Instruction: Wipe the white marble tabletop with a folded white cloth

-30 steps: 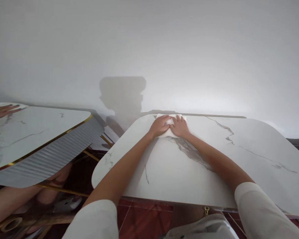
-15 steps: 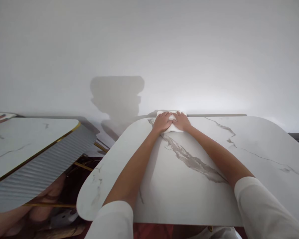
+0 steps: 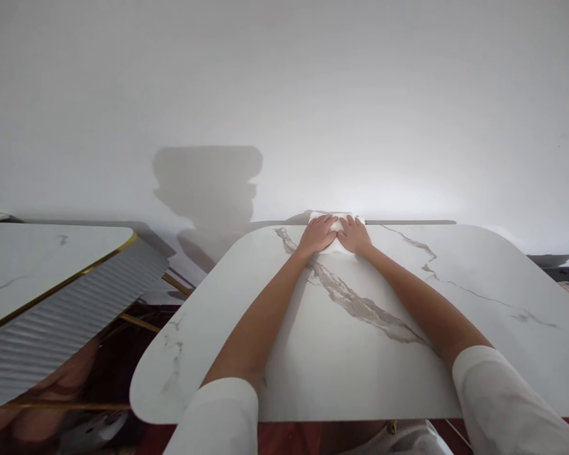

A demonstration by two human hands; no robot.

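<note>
A white cloth [image 3: 334, 222] lies at the far edge of a white marble-look table top [image 3: 370, 354], against the wall. My left hand [image 3: 317, 235] presses flat on the cloth's left part with fingers stretched out. My right hand [image 3: 354, 235] lies beside it on the right part, fingers also flat. Thumbs nearly touch. Both arms reach straight out across the table, in white short sleeves.
A second marble-look table [image 3: 42, 278] with a gold rim and ribbed grey side stands to the left, with a gap to mine. A plain white wall [image 3: 284, 95] runs right behind both tables. Red floor tiles [image 3: 284, 439] show under the near edge.
Both hands with the cloth have stayed at the far edge, shifting slightly right. My view has moved in over the table. Another person's hand on the left table has left the picture.
</note>
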